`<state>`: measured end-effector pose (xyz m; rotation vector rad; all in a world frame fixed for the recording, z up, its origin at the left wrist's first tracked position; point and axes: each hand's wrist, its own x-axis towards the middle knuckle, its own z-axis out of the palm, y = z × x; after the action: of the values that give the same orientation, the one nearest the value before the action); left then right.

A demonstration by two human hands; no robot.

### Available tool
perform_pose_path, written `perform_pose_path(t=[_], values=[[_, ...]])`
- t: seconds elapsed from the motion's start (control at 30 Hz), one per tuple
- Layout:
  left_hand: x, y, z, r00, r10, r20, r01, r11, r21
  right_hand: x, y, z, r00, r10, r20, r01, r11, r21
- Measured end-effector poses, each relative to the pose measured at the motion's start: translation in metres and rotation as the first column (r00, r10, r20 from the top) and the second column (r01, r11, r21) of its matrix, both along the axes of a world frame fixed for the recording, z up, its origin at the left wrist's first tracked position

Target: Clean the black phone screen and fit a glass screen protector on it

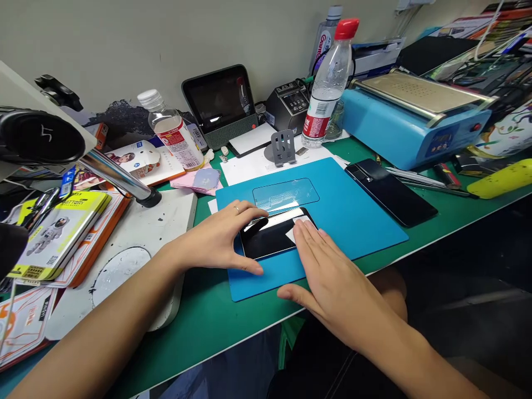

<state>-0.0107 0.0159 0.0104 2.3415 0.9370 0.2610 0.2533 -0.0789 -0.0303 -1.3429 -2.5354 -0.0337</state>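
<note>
At the centre of the frame, a dark phone (274,239) lies on a blue mat (369,233) atop the green table (216,321). The left hand (216,238) spreads thumb and fingers wide across its left end; whether they grip it I cannot tell. The right hand (328,271) lays straight, close-set fingers on a white wipe (291,236) over the screen, thumb apart, clasping nothing.

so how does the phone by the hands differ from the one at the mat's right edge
The near phone has a white wipe on it under the right hand; the right phone is untouched. The near phone shows a pale rim; the right phone looks dark to its edges. Both are dark and glossy and lie flat.
</note>
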Motion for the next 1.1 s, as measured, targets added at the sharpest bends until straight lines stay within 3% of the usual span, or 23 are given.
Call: perform_pose_path(t=[0.2, 0.4, 0.57, 0.67, 0.8, 1.1], values=[[0.000, 0.001, -0.001, 0.999, -0.039, -0.024, 0.040, 0.999, 0.008, -0.010, 0.028, 0.011, 0.997, -0.078, 0.018, 0.079, 0.993, -0.084], [0.000, 0.001, -0.003, 1.000, 0.006, -0.008, -0.006, 1.000, 0.015, -0.034, 0.026, 0.010, 0.981, -0.192, -0.011, 0.190, 0.977, -0.098], [-0.002, 0.001, 0.000, 0.998, 0.049, 0.035, -0.048, 0.998, -0.033, -0.063, 0.025, 0.016, 0.986, -0.126, -0.109, 0.098, 0.967, -0.236], [-0.002, 0.001, 0.003, 0.983, 0.160, 0.092, -0.154, 0.986, -0.064, -0.078, 0.025, 0.017, 0.991, -0.048, -0.125, 0.011, 0.961, -0.275], [0.001, 0.002, 0.003, 0.947, 0.287, 0.143, -0.286, 0.958, -0.023, -0.090, 0.021, 0.012, 0.992, 0.035, -0.122, -0.061, 0.974, -0.218], [0.001, 0.002, 0.003, 0.946, 0.296, 0.130, -0.297, 0.955, -0.012, -0.096, 0.009, 0.000, 0.987, 0.118, -0.109, -0.123, 0.992, -0.035]])
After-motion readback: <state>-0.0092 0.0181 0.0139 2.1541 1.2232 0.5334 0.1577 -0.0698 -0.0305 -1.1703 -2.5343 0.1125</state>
